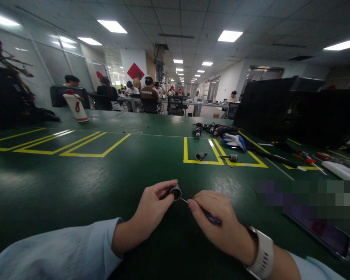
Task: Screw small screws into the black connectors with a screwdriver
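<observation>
Two things above a green table [76, 186]: a small metal cup [176, 191], pinched by the left hand [150, 208]; a slim tool [212, 217], gripped in the right hand [221, 208], tip by the cup's rim; seemingly an adjusting step, calling next for a steady cup.

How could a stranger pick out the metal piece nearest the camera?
At the near side of the green table, find the left hand. It pinches a round, grey metal cup, beside a thin tool in the right hand. Two metal pieces farther back lie by yellow tape; this one is held.
</observation>
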{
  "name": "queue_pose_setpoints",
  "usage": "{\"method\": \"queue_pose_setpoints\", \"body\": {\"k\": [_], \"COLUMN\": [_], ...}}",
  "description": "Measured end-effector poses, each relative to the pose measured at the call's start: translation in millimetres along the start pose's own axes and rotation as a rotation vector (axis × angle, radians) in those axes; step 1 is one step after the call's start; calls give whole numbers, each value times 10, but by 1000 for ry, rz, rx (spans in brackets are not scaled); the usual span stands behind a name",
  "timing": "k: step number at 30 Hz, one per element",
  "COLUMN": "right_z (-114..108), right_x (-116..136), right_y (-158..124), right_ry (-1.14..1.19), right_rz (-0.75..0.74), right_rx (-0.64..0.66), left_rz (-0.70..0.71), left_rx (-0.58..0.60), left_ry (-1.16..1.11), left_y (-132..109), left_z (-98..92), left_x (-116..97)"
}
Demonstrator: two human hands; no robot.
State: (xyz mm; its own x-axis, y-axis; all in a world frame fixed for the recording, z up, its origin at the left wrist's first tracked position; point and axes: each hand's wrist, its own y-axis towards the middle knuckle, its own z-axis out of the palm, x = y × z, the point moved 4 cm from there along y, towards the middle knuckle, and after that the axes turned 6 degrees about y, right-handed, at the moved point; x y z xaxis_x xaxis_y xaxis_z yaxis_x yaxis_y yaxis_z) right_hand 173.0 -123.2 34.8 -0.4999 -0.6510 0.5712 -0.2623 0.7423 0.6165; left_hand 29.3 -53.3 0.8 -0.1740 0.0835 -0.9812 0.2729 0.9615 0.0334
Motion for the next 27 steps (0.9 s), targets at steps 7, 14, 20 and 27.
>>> {"method": "queue_pose_setpoints", "body": {"k": [7, 14, 20, 27], "right_z": [7, -37, -53, -39], "right_x": [-43, -125, -175, -269], "right_y": [12, 44, 61, 54], "right_ry": [-5, 31, 88, 261], "right_rz": [47, 221, 288, 494], "right_rx": [-8, -27, -32, 6], "left_rz": [8, 58, 138, 119], "left_rx": [-8, 33, 84, 85], "left_ry": [-23, 25, 43, 46], "left_y": [-7, 13, 5, 16], "left_z": [6, 12, 43, 46], "left_x": [-5, 47, 80, 83]}}
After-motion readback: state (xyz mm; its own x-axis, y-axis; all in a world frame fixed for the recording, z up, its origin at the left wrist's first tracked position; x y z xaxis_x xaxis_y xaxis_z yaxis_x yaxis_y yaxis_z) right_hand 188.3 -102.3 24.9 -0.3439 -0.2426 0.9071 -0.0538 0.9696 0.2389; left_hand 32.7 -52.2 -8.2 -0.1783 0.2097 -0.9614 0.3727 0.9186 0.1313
